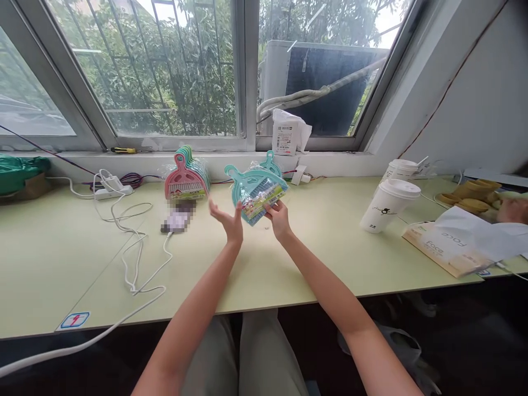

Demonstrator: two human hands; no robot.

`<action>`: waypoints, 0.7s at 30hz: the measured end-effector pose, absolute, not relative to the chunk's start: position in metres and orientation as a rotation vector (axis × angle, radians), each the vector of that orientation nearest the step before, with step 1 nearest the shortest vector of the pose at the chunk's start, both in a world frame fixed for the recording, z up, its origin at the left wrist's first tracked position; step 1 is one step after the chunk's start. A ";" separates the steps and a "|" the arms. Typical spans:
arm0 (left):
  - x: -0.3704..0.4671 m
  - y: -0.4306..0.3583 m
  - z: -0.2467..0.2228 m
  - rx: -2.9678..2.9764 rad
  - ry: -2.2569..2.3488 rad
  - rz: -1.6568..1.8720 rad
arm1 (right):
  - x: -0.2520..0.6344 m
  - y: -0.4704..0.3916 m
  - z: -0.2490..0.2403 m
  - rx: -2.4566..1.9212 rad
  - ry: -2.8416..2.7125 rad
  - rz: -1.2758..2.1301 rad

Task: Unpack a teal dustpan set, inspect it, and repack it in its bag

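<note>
My right hand [279, 220] grips a teal dustpan and brush set [259, 197] by its lower right edge, tilted above the table. The set is in clear wrap with a printed label, its handle pointing up to the left. My left hand [229, 221] is open with fingers spread, its thumb by the set's lower left side; whether it touches is unclear. Another teal dustpan [270, 160] shows behind the held one, mostly hidden. To the left stands a row of wrapped dustpan sets [187, 179], pink in front and green behind.
White cables [134, 247] and a power strip [113, 188] lie at left, near a blurred object [178, 219]. At right are lidded paper cups [388, 206] and a tissue pack [449, 242]. A white box [286, 135] and a yellow-black tool [122, 150] rest on the sill.
</note>
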State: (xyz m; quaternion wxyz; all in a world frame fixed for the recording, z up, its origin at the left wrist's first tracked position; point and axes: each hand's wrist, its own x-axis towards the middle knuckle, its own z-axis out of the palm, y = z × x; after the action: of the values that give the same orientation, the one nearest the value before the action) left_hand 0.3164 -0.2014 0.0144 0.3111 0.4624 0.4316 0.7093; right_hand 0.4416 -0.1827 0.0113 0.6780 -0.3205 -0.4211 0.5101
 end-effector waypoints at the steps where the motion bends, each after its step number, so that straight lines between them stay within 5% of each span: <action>1: 0.316 -0.197 0.013 1.166 1.013 1.764 | 0.443 -0.183 0.013 -0.695 -0.939 1.158; 5: 0.317 -0.187 0.007 1.056 0.691 1.454 | 0.452 -0.179 0.016 -0.704 -0.967 1.251; 21: 0.320 -0.189 0.000 1.140 0.845 1.350 | 0.465 -0.166 0.007 -0.837 -1.020 1.212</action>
State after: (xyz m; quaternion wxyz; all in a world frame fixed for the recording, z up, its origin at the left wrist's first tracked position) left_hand 0.3198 -0.1889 0.0002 0.5575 0.4832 0.3580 0.5723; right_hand 0.4646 -0.1660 0.0073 0.6249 -0.3647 -0.4444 0.5283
